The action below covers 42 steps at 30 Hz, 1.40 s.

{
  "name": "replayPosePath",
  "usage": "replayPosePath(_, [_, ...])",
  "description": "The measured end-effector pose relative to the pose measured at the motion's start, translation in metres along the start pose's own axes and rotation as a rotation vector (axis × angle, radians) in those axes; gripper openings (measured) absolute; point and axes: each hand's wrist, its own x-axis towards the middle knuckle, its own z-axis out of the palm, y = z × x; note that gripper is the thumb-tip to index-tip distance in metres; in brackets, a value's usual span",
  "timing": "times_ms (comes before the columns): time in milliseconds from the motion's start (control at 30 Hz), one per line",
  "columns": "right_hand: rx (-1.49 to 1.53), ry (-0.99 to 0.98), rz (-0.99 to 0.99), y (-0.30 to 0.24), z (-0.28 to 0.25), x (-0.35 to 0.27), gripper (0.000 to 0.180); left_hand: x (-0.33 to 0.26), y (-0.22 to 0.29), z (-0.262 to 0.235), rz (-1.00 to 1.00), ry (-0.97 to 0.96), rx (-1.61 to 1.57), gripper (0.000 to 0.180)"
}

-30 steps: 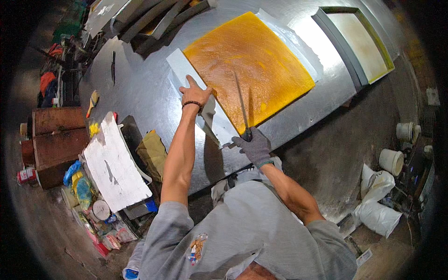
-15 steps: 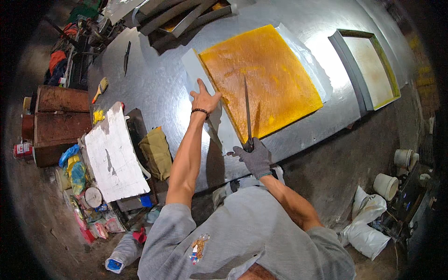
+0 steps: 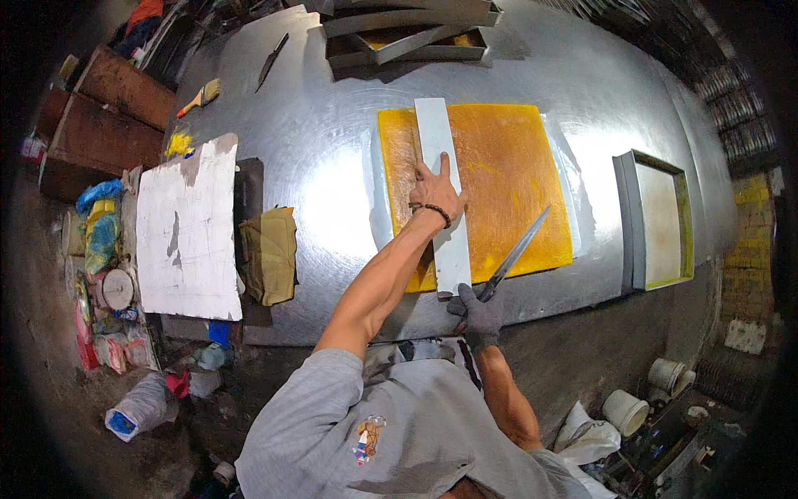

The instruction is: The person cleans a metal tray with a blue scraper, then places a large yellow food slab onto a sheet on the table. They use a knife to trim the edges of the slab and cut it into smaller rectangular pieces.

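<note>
An amber-yellow slab (image 3: pixel 507 179) lies flat on the metal table. Across its left part runs a long pale grey strip (image 3: pixel 434 125), pointing from far to near, its near end just past the slab's near edge. My left hand (image 3: pixel 440 190), bare with a beaded bracelet, presses down on the strip's middle with fingers spread. In a dark grey glove, my right hand (image 3: pixel 478 314) grips a long knife (image 3: pixel 522 245) at the slab's near edge. The blade slants up and right over the slab's near right part. Fingers of that glove are by the strip's near end.
Stacked metal frames (image 3: pixel 407 46) stand at the back; another frame (image 3: pixel 636 224) lies on the right. To the left are a second knife (image 3: pixel 272 62), a brush (image 3: pixel 199 97), a white board (image 3: pixel 189 233) and a folded olive cloth (image 3: pixel 270 256). Buckets (image 3: pixel 625 412) stand at lower right.
The strip has moved right from beside the slab's left edge onto the slab, my left hand with it. The knife has swung to point rightward. The whole view has turned.
</note>
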Motion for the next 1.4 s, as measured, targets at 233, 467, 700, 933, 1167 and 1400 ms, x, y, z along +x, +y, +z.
replayPosePath(233, [0.022, -0.071, 0.028, 0.000, 0.000, 0.002, 0.016, 0.004, -0.008, 0.004, 0.003, 0.083, 0.024, 0.099])
replayPosePath(467, [0.000, -0.033, 0.085, 0.000, 0.000, 0.005, 0.021, 0.000, -0.007, -0.005, -0.029, 0.018, -0.050, 0.098])
replayPosePath(700, [0.050, -0.035, 0.071, 0.009, 0.000, 0.010, 0.018, 0.001, -0.007, -0.007, -0.039, -0.002, -0.061, 0.096])
replayPosePath(933, [0.027, -0.019, -0.007, 0.028, -0.009, 0.021, 0.018, 0.001, -0.007, -0.003, -0.024, 0.032, -0.042, 0.096])
replayPosePath(1167, [0.013, -0.027, 0.035, 0.021, -0.006, 0.015, 0.019, -0.002, -0.006, -0.012, -0.049, -0.030, -0.059, 0.097])
replayPosePath(1400, [-0.007, -0.032, 0.011, 0.014, -0.004, 0.009, 0.018, 0.003, -0.007, -0.008, -0.063, -0.047, -0.033, 0.100])
